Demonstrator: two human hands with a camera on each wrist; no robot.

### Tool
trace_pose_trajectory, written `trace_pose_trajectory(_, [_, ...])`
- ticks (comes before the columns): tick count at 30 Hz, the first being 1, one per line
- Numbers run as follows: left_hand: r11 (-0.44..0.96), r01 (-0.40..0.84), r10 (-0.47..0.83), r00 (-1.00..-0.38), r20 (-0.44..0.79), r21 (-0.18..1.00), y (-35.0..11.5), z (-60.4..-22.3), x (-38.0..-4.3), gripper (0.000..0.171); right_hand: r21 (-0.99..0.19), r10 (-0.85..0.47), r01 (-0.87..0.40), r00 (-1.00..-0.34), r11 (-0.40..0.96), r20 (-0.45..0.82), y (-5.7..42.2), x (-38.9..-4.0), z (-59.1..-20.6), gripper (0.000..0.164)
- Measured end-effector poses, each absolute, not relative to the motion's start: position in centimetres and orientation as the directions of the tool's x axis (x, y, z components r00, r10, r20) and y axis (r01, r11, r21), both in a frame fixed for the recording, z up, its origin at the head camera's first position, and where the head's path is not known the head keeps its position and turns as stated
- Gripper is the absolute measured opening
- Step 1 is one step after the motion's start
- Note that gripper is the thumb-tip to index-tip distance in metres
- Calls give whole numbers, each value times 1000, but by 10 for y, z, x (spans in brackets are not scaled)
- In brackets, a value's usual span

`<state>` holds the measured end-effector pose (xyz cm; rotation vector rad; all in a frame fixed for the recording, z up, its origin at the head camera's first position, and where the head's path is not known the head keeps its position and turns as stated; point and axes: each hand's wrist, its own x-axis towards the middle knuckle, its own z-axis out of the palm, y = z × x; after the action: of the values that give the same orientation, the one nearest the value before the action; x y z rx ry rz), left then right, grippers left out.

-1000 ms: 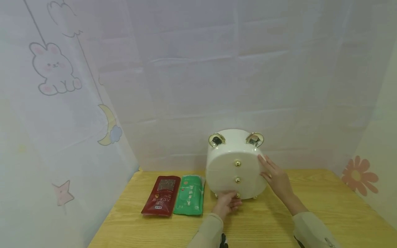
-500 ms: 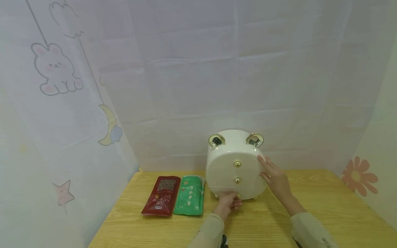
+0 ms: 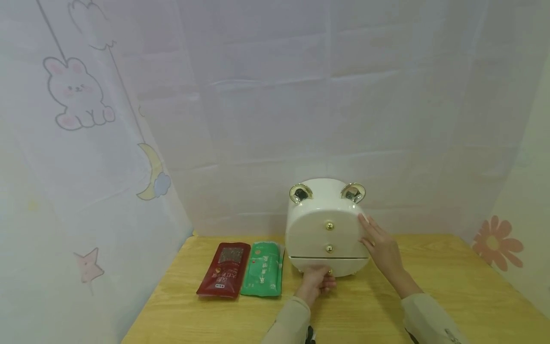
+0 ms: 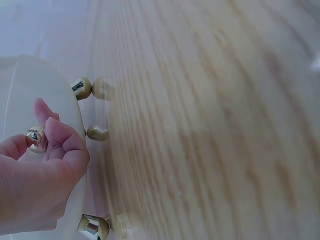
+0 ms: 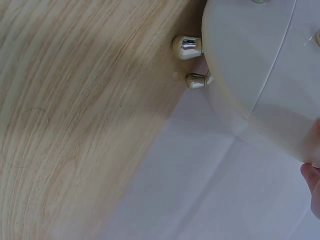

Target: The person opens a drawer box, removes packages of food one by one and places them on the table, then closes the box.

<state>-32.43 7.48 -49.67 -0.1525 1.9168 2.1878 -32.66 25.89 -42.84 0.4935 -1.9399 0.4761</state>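
Observation:
A white, rounded drawer box (image 3: 309, 236) with gold ear shapes on top stands toward the back of the wooden table. Its bottom drawer (image 3: 352, 265) is slightly pulled out, with a dark gap above it. My left hand (image 3: 315, 282) pinches that drawer's gold knob (image 4: 36, 139) between thumb and finger. My right hand (image 3: 384, 249) rests on the box's right side, fingers mostly straight. Only a bit of this hand (image 5: 314, 185) shows at the edge of the right wrist view. Two more gold knobs sit on the front above.
A dark red packet (image 3: 224, 271) and a green packet (image 3: 263, 270) lie side by side on the wooden table (image 3: 189, 315), left of the box. Short gold feet (image 4: 95, 226) hold the box off the table. A pale printed curtain (image 3: 258, 119) hangs behind.
The bottom drawer has come forward a little, and a gap has opened above it. My left hand keeps its pinch on the knob; the right hand stays on the side.

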Motion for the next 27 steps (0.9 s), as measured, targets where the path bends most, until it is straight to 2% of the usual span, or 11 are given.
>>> trace_pose_trajectory(15, [-110,-233,112,-969,-221,966,69,-498,-315,8,-73,-158,-554,-359,829,920,259,-328,-430,74])
trace_pose_trajectory(27, [-114,-232,127,-968,-218,966,69,-500,-311,7,-85,-167,-533,-406,842,899,259,-327,-428,76])
